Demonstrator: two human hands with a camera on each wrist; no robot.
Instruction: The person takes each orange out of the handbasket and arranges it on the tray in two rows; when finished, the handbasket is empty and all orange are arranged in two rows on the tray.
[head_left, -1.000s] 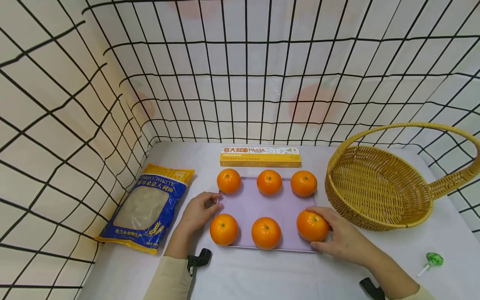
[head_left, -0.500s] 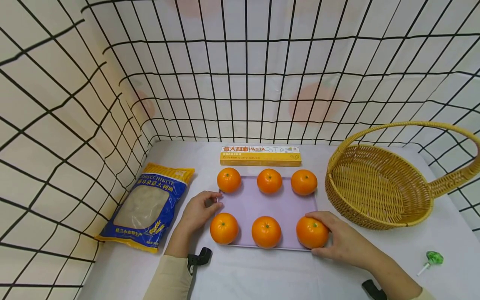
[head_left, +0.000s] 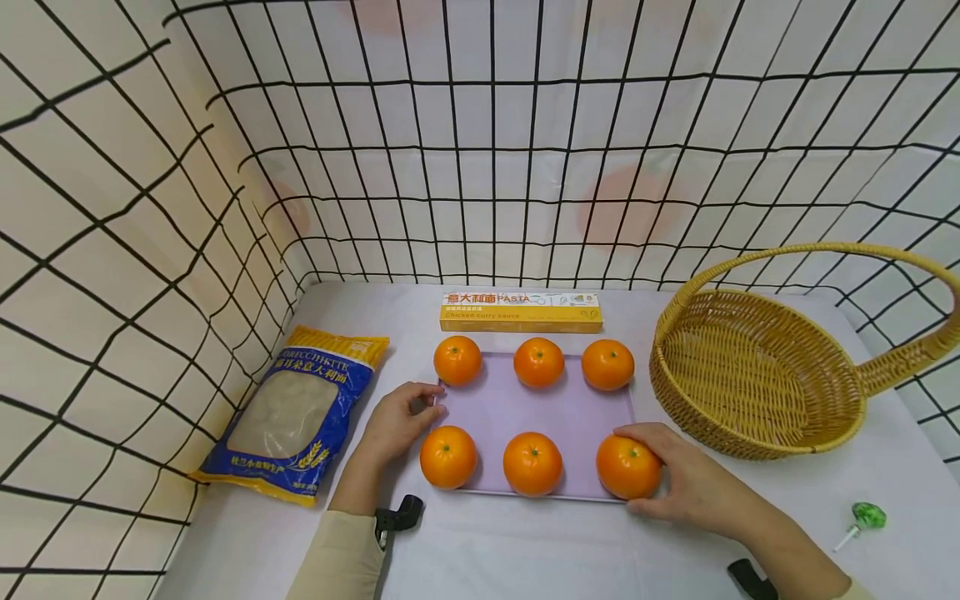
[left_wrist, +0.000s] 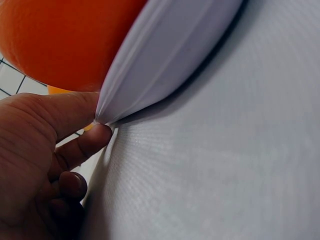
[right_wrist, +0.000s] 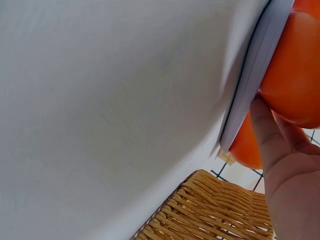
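A lilac tray (head_left: 536, 408) lies on the white-covered table, with a row of three oranges along its far edge and another three along its near edge. My left hand (head_left: 397, 423) is at the tray's left side; the left wrist view shows thumb and a fingertip pinching the tray's rim (left_wrist: 145, 75). At the near right corner my right hand (head_left: 686, 479) holds an orange (head_left: 628, 467) between thumb and fingers. In the right wrist view this orange (right_wrist: 295, 70) sits against the tray's edge (right_wrist: 250, 85).
Behind the tray lies a yellow pasta box (head_left: 521, 314). A blue pasta bag (head_left: 285, 417) is on the left, a wicker basket (head_left: 757, 375) on the right. Nearer me on that side lies a green lollipop (head_left: 868, 517). Black wire grid (head_left: 487, 150) stands around the back and sides.
My right hand has shifted the near right orange slightly toward me and to the right. The left hand, the tray and the other oranges have stayed in place.
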